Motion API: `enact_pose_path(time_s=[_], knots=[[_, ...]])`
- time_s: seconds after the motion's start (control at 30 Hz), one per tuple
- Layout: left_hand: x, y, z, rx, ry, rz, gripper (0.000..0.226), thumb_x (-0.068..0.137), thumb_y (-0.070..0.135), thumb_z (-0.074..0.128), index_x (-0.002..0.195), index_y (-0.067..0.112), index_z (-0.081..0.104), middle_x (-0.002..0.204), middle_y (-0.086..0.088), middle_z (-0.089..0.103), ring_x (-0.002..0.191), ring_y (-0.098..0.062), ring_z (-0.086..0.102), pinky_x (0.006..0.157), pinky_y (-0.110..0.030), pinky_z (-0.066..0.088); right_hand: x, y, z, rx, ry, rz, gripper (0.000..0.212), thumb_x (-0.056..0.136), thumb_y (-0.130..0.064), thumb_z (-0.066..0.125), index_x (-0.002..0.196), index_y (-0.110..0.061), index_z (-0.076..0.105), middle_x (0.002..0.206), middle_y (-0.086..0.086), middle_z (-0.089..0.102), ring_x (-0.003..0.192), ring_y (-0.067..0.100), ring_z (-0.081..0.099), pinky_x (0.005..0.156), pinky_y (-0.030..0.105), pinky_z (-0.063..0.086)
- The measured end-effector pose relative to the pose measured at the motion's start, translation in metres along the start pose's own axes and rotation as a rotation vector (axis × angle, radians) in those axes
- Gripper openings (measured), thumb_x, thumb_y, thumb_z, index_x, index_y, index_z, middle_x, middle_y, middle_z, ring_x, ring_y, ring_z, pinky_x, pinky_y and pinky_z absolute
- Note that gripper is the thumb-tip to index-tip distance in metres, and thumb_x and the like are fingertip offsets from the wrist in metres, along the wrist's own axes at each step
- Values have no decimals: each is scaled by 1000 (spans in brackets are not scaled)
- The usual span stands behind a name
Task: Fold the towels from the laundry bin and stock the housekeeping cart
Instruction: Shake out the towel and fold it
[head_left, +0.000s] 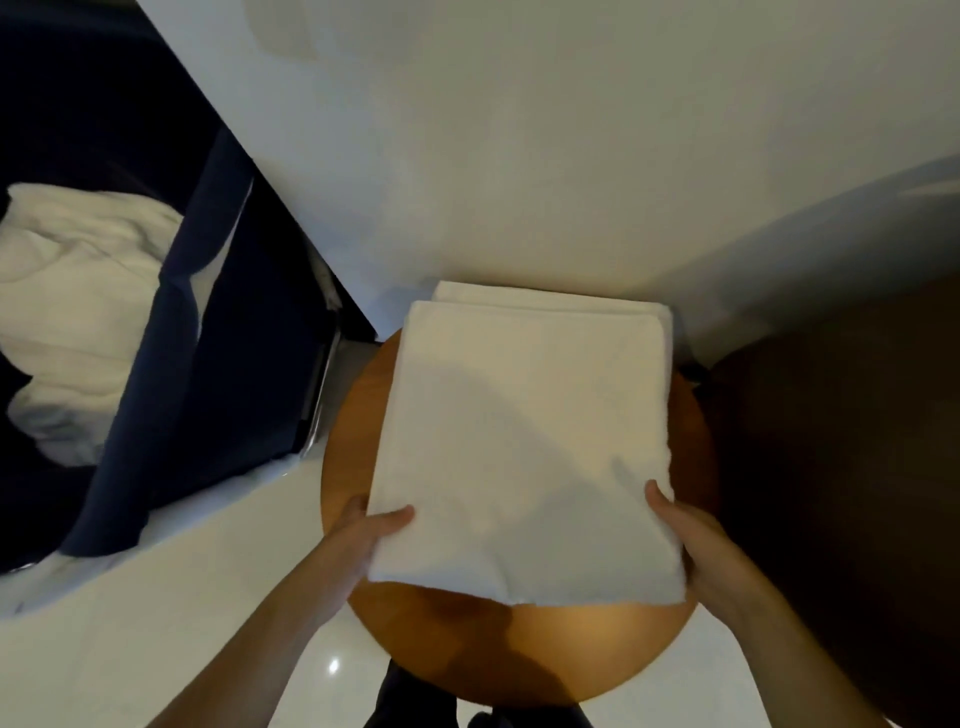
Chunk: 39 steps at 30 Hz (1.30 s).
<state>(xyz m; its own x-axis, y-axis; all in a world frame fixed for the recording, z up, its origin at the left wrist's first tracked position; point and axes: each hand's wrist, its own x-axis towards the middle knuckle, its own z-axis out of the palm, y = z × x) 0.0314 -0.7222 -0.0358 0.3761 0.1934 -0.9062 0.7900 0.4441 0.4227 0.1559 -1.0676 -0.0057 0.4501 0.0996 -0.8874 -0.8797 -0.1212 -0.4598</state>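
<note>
Round wooden table (587, 644) set on glossy white floor (156, 623), against wall. Folded white towel (519, 441) laid on tabletop, second folded towel (545, 299) stacked beneath.

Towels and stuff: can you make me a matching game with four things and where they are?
Things:
1. folded towel
2. round table
3. laundry bin
4. crumpled towels

Places:
A. inside the dark blue bin
B. on the left, beside the table
C. held at its near corners by both hands, left hand and right hand
D. under the folded towel, against the white wall

Pairs: 1-C, 2-D, 3-B, 4-A
</note>
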Motion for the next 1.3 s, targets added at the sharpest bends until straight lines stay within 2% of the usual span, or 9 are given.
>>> enact_pose_path(time_s=[0.07, 0.23, 0.37, 0.6, 0.8, 0.93, 1.03, 1.2, 1.3], knots=[[6, 19, 8, 28, 4, 34, 76, 76, 23, 87, 142, 13, 51, 131, -12, 66, 116, -34, 63, 96, -51, 54, 13, -20, 1, -35, -4, 8, 53, 85, -47, 68, 125, -13, 70, 118, 9, 74, 109, 28, 71, 103, 48, 50], [12, 52, 14, -35, -116, 34, 51, 85, 26, 75, 133, 15, 63, 122, -6, 73, 117, -32, 67, 103, -51, 50, 31, -44, 8, -30, 70, -41, 44, 87, -46, 71, 117, -14, 72, 106, 6, 78, 93, 23, 76, 80, 38, 56], [11, 60, 23, -126, -108, 26, 40, 91, 32, 71, 129, 20, 65, 122, -6, 74, 110, -28, 71, 91, -47, 54, 32, -38, 6, 0, 135, -39, 59, 78, -56, 74, 124, -19, 67, 105, 5, 78, 91, 27, 76, 72, 37, 58], [26, 94, 40, -50, -136, -3, 48, 88, 53, 68, 128, 27, 64, 119, -2, 75, 111, -27, 71, 96, -49, 53, 42, -79, 10, 64, -17, -105, 53, 83, -52, 63, 121, -16, 70, 116, 7, 75, 102, 22, 74, 87, 38, 55], [36, 99, 46, -13, -137, -22, 52, 85, 34, 77, 133, 19, 63, 119, -11, 74, 109, -35, 71, 102, -58, 51, 68, -99, 15, 5, 41, -191, 45, 93, -40, 69, 135, -26, 60, 114, 0, 76, 102, 21, 74, 89, 40, 58], [22, 110, 46, 25, -177, 46, 49, 90, 20, 71, 137, 25, 58, 118, -11, 75, 104, -35, 73, 90, -57, 57, 57, -98, 17, 15, 82, -268, 25, 96, -21, 67, 121, -27, 67, 108, 1, 77, 94, 21, 75, 81, 38, 61], [6, 128, 50, 45, -212, 190, 52, 90, 13, 69, 134, 37, 56, 118, -6, 75, 101, -31, 74, 75, -48, 62, 37, -107, 17, 33, 83, -334, 22, 96, -21, 66, 115, -33, 67, 103, -4, 78, 91, 18, 75, 76, 35, 61], [2, 156, 60, 23, -233, 313, 52, 88, 14, 72, 131, 40, 58, 117, -3, 75, 103, -33, 73, 81, -53, 60, 32, -133, 7, 162, 98, -417, 25, 97, -20, 64, 122, -17, 67, 106, 6, 77, 92, 22, 75, 77, 36, 62], [27, 156, 65, 33, -162, 299, 51, 90, 25, 74, 136, 36, 55, 120, -1, 74, 105, -28, 73, 79, -46, 61, 55, -135, -2, 134, 109, -349, 38, 96, -39, 64, 127, -17, 65, 114, 5, 75, 102, 22, 73, 88, 39, 58]])
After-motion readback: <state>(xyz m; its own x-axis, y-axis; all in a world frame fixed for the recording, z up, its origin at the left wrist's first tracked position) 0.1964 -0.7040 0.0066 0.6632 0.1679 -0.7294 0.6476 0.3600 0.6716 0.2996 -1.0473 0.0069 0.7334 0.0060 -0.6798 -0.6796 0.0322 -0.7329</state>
